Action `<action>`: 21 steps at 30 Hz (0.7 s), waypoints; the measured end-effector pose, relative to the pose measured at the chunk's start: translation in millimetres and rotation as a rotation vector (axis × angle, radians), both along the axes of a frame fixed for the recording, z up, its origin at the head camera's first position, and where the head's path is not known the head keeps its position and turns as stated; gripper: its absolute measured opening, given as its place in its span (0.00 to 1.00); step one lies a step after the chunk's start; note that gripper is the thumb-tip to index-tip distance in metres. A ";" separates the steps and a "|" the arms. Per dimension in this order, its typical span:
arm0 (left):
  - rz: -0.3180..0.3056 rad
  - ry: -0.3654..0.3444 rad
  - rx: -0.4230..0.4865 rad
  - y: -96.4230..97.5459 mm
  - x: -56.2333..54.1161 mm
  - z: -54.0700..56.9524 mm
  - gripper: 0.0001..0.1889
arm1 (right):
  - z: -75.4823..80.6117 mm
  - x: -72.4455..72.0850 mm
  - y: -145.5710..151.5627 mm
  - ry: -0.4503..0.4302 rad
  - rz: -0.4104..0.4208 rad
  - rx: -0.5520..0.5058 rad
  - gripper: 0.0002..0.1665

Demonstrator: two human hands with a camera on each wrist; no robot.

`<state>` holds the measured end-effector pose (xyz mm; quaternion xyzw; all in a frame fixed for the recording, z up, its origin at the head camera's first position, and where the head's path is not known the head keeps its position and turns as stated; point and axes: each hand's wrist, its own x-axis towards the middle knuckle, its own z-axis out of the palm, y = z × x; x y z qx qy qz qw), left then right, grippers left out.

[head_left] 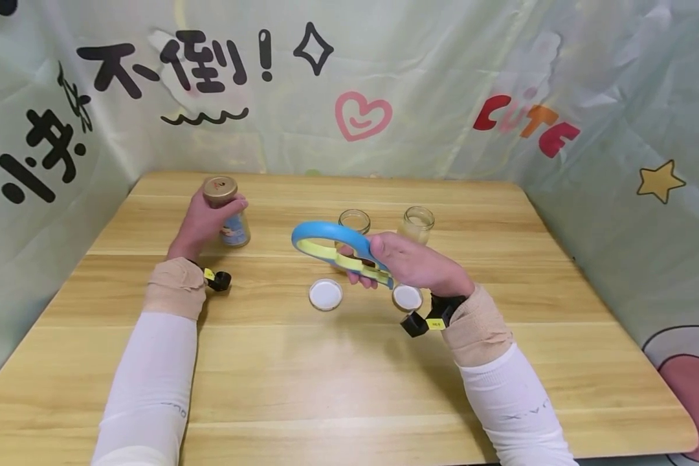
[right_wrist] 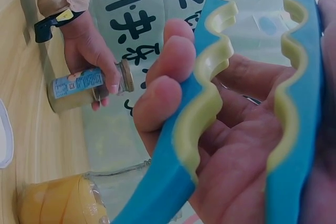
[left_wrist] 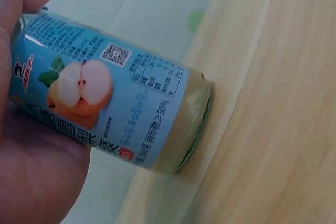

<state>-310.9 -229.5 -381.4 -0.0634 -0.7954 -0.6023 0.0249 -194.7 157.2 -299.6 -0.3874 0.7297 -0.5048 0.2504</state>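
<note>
My left hand (head_left: 200,220) grips a glass jar (head_left: 235,232) with a gold lid (head_left: 220,186) near the table's back left. In the left wrist view the jar's blue label (left_wrist: 115,93) carries a picture of cut fruit, and its base meets or nearly meets the wood. My right hand (head_left: 410,259) holds a jar opener (head_left: 326,230) above the middle of the table. The opener is a blue loop with a scalloped yellow lining (right_wrist: 210,114). Fingers wrap one arm of it, and the palm lies behind it in the right wrist view. Nothing sits inside its loop.
Two lidless glass jars stand behind the right hand: one (head_left: 354,219) partly hidden by the opener, another (head_left: 417,220) farther right. The right wrist view shows orange contents (right_wrist: 58,200) in one. Two white lids (head_left: 325,294) (head_left: 407,297) lie on the wooden table (head_left: 303,388). Printed curtains (head_left: 437,77) enclose it.
</note>
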 end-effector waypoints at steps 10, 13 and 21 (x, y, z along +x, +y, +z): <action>-0.077 0.000 -0.038 9.8 1.4 0.7 0.21 | 0.0 0.1 2.3 0.030 0.016 0.004 0.57; -0.102 -0.009 -0.024 12.6 1.6 0.3 0.20 | -0.2 0.4 2.1 0.018 0.008 -0.001 0.57; -0.204 0.002 -0.032 27.2 0.6 -0.9 0.19 | -1.0 -0.7 0.5 0.005 0.007 -0.001 0.57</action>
